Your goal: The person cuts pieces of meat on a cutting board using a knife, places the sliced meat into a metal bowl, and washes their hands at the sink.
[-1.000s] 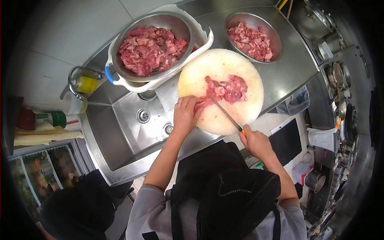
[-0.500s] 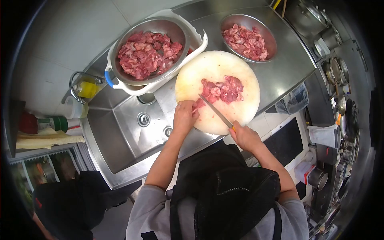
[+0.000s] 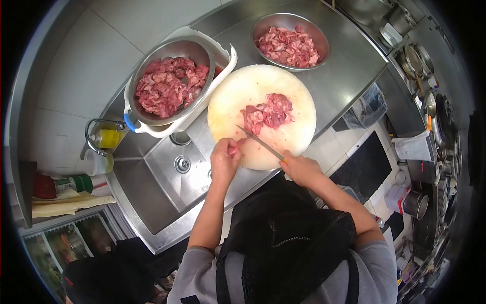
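A round whitish cutting board (image 3: 228, 104) lies partly over the sink's edge. On its middle sits a small pile of raw meat pieces (image 3: 273, 111). My right hand (image 3: 302, 169) is wrapped round the yellow handle of a knife (image 3: 263, 144). The blade slants across the near part of the board, its tip pointing left, just below the pile. At the board's near-left edge, my left hand (image 3: 226, 159) is closed on a piece of meat (image 3: 240, 143). Only a little of that piece shows past the fingers.
Behind the board on the left, a steel bowl (image 3: 132, 93) of meat rests in a white tub (image 3: 167, 130). Another steel bowl (image 3: 325, 45) of meat stands at back right. A steel sink (image 3: 147, 185) and faucet (image 3: 90, 133) lie left. A person in black (image 3: 109, 273) is at lower left.
My left hand has drawn back slightly toward me with the meat, and less of the piece shows. The knife stays low over the board. The whole view has shifted.
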Tool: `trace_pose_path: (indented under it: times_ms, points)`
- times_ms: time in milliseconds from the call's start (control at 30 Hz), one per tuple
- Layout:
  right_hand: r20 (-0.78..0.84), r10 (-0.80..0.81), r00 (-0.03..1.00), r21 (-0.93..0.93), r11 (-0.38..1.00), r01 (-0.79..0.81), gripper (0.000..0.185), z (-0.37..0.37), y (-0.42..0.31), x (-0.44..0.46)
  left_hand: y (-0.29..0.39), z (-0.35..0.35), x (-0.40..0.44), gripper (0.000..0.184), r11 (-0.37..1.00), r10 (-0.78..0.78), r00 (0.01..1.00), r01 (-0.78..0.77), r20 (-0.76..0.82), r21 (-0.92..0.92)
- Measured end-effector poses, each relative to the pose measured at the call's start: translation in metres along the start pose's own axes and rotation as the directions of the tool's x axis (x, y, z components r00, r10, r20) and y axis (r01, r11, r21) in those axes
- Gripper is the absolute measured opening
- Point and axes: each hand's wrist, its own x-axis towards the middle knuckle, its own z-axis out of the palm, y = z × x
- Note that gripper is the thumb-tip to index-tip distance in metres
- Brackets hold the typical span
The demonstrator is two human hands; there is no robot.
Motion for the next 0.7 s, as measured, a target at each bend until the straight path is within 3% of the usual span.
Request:
trace_pose_path:
  times_ms: [167, 333, 467, 533, 600, 633, 667, 700]
  points:
    - [0.062, 0.034, 0.998, -0.043, 0.999, -0.031, 0.036, -0.004, 0.016, -0.03, 0.003, -0.015, 0.007, 0.018, 1.0, 0.014, 0.997, -0.016, -0.07, -0.021]
    - [-0.014, 0.02, 1.0, -0.063, 0.998, -0.021, 0.037, 0.002, 0.03, -0.039, 0.01, -0.059, 0.024, 0.02, 0.973, -0.17, 0.958, 0.126, -0.231, -0.193]
    - [-0.079, 0.011, 0.997, -0.138, 0.99, -0.022, 0.035, -0.013, 0.038, -0.021, 0.014, -0.065, 0.043, 0.026, 0.937, -0.2, 0.969, 0.146, -0.146, -0.318]
    - [-0.119, 0.03, 0.992, -0.155, 0.987, -0.049, 0.036, -0.029, 0.035, -0.012, 0.013, -0.034, 0.052, 0.029, 0.867, -0.159, 0.98, 0.081, -0.119, -0.492]
    - [-0.206, 0.027, 0.978, -0.189, 0.98, -0.067, 0.037, -0.033, 0.04, -0.006, 0.023, -0.002, 0.054, 0.021, 0.951, 0.015, 0.998, -0.031, -0.055, -0.308]
    - [-0.204, 0.022, 0.979, -0.196, 0.979, -0.063, 0.037, -0.033, 0.043, -0.008, 0.018, 0.006, 0.048, 0.021, 0.95, 0.011, 0.998, -0.029, -0.061, -0.31]
    - [-0.245, -0.01, 0.969, -0.172, 0.985, -0.033, 0.038, -0.033, 0.046, -0.01, 0.014, 0.011, 0.039, 0.021, 0.983, 0.172, 0.983, -0.176, -0.067, -0.059]
    - [-0.288, -0.043, 0.957, -0.149, 0.989, -0.001, 0.038, -0.034, 0.047, -0.01, 0.009, 0.015, 0.032, 0.022, 0.929, 0.326, 0.945, -0.314, -0.031, 0.195]
